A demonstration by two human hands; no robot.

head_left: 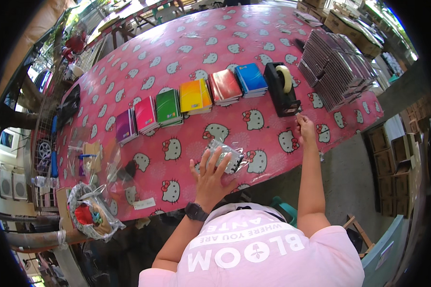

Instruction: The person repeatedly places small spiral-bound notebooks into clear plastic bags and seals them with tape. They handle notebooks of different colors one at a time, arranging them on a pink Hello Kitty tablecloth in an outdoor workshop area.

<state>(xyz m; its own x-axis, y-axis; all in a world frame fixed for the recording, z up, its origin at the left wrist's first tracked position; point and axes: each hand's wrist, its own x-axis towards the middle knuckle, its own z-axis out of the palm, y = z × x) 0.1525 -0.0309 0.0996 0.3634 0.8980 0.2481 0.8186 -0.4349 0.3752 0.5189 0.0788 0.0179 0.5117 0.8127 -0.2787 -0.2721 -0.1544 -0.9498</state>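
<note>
While the left hand [210, 178] lies flat with fingers spread on a small clear plastic-wrapped packet [223, 158] near the front edge of the pink cat-patterned bench [187, 52], the right hand [305, 128], fingers pinched shut, is held at the black tape dispenser [281, 89]; sealing appears in hand, and tape must next be drawn and torn

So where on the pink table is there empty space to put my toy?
Bare pink table lies behind the row of notebooks, and a smaller patch sits between that row and the left hand. It is crowded around the tape dispenser, the packet stacks and the bags.
</note>
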